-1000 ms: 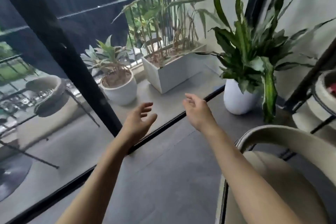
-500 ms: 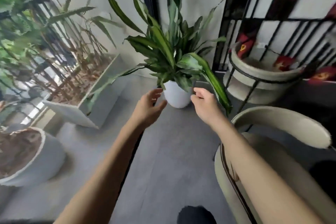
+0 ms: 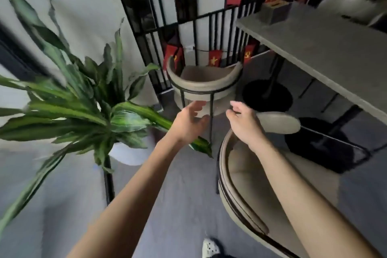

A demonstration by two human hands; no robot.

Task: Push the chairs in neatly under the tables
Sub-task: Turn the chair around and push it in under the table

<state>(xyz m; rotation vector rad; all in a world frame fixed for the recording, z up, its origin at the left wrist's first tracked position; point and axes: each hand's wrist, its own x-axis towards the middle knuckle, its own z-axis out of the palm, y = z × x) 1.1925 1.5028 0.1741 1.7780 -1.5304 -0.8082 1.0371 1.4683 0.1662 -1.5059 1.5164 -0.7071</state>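
Note:
A beige round-backed chair (image 3: 247, 178) with a black metal frame stands at the lower right, below my right arm. A second beige chair (image 3: 201, 85) stands farther off by the black railing. The grey table (image 3: 326, 48) reaches in from the upper right on black round-based legs. My left hand (image 3: 189, 123) is open in the air in front of the far chair's legs. My right hand (image 3: 245, 123) is open too, hovering over the near chair's curved backrest. Neither hand touches a chair.
A leafy green plant in a white pot (image 3: 83, 107) fills the left side, close to my left arm. A black railing (image 3: 159, 33) with red flags runs behind the far chair. A small dark box (image 3: 276, 11) sits on the table. My shoe (image 3: 210, 248) shows at the bottom.
The view has swung to the right, from the window planters to the chairs and table. Both hands stay raised and open, now in front of the far chair.

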